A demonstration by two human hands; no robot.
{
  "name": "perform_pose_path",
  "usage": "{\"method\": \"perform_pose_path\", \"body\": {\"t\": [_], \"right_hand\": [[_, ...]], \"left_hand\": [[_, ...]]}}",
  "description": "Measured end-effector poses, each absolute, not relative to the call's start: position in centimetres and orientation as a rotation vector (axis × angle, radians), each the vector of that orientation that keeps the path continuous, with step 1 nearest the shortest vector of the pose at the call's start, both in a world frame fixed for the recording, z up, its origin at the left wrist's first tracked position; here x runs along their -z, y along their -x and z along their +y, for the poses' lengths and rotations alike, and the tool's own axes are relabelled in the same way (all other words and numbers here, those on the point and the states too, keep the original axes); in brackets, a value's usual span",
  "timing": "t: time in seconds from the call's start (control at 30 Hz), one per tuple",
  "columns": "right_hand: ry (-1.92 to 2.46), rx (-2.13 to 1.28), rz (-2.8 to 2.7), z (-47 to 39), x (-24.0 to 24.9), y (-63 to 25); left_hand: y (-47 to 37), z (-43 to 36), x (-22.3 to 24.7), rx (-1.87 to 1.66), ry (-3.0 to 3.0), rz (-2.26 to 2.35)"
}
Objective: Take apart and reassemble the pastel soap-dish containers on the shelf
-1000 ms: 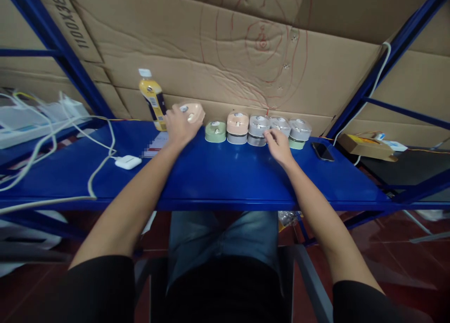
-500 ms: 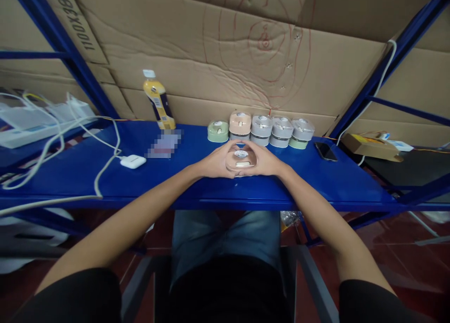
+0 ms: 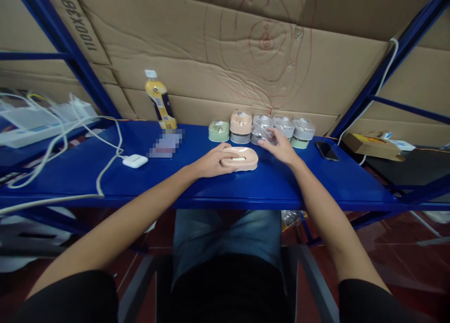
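Note:
A pink oval box point(image 3: 250, 162) sits near the front middle of the blue table, its top uncovered, with a small white piece point(image 3: 239, 159) in its centre. My left hand point(image 3: 215, 161) wraps round the box's left end, fingers behind and thumb in front. My right hand point(image 3: 281, 149) is raised behind and to the right of it, gripping a clear plastic lid point(image 3: 259, 136) between thumb and fingers. The lid overlaps a stack of grey boxes point(image 3: 262, 120) in view, so its outline is hard to make out.
Along the back stand a green box point(image 3: 218, 131), a pink-on-grey stack point(image 3: 241, 122) and more clear-lidded stacks point(image 3: 304, 128). A yellow bottle point(image 3: 160, 102), white case point(image 3: 135, 161) and white cables point(image 3: 114, 159) lie left. A phone point(image 3: 326, 151) and cardboard box point(image 3: 372, 146) are right.
The clear lid with its label has come off the pink box. My right hand has moved up and right with it, while my left hand stays on the box.

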State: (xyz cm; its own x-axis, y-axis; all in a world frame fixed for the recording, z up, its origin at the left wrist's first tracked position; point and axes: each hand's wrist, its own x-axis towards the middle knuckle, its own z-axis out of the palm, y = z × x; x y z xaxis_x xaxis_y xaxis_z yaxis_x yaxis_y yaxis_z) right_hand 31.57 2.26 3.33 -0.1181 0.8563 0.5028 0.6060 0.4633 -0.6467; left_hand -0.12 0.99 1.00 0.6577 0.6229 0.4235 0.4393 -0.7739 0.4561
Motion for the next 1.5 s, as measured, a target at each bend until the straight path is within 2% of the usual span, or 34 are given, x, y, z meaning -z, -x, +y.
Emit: {"method": "perform_pose_path", "body": {"t": [0.2,0.4,0.57,0.8,1.13,1.5], "right_hand": [[1.297,-0.368,-1.818,3.6,-2.9,-33.8],[1.387,-0.441,-1.989,3.9,-2.9,-34.9],[1.450,-0.433,-2.046,3.6,-3.3,-35.2],[1.483,-0.364,-1.967,2.9,-4.1,-34.8],[0.957,-0.484,-2.247,0.8,-4.9,-30.2],[0.926,-0.415,-2.380,1.1,-3.9,-27.8]], "left_hand": [[0.3,0.9,-1.4,-0.861,-2.547,0.863],[2.2,2.6,-1.4,-1.002,-2.422,1.179],[2.8,3.3,-1.0,-0.888,-2.379,1.342],[1.9,2.2,-1.2,-0.960,-2.471,1.160],[-0.8,0.6,-0.7,-0.989,-2.379,0.986],[-1.6,0.9,0.3,-0.933,-2.333,0.940]]}}
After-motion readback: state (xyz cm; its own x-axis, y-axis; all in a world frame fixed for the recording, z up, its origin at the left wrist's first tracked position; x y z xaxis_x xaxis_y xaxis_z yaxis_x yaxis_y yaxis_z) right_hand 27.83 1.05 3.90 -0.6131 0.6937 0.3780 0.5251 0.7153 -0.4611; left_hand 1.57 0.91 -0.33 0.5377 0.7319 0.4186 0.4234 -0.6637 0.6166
